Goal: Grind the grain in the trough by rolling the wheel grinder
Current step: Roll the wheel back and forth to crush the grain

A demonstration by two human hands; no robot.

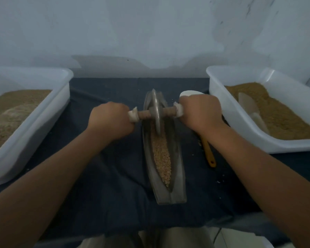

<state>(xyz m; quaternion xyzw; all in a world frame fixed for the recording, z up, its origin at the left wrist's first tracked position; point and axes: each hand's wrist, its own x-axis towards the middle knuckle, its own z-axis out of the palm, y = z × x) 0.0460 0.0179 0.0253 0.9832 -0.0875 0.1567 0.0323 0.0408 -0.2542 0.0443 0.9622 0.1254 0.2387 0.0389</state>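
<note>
With left hand (109, 120) fingers clamped round the left white-wrapped grip and right hand (200, 111) clamped likewise, I'm mid-stroke. The grey metal disc wheel grinder (157, 111) sits far along the grey boat-shaped metal trough (149, 176), pale grain (162, 154) nearside. Next: roll back, even pressure. Count: left white plastic tub (48, 122), right white plastic tub (227, 111), one wheel, one trough, one yellow-handled brush (208, 153).

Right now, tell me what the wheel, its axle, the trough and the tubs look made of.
The wheel: grey metal, dull sheen on its thin rim. The axle: reddish-brown, matte, probably wood or rusted metal. The trough: dark grey metal, likely cast, with smooth worn walls. The left tub and right tub: white glossy plastic, slightly translucent, with rolled rims.
</note>
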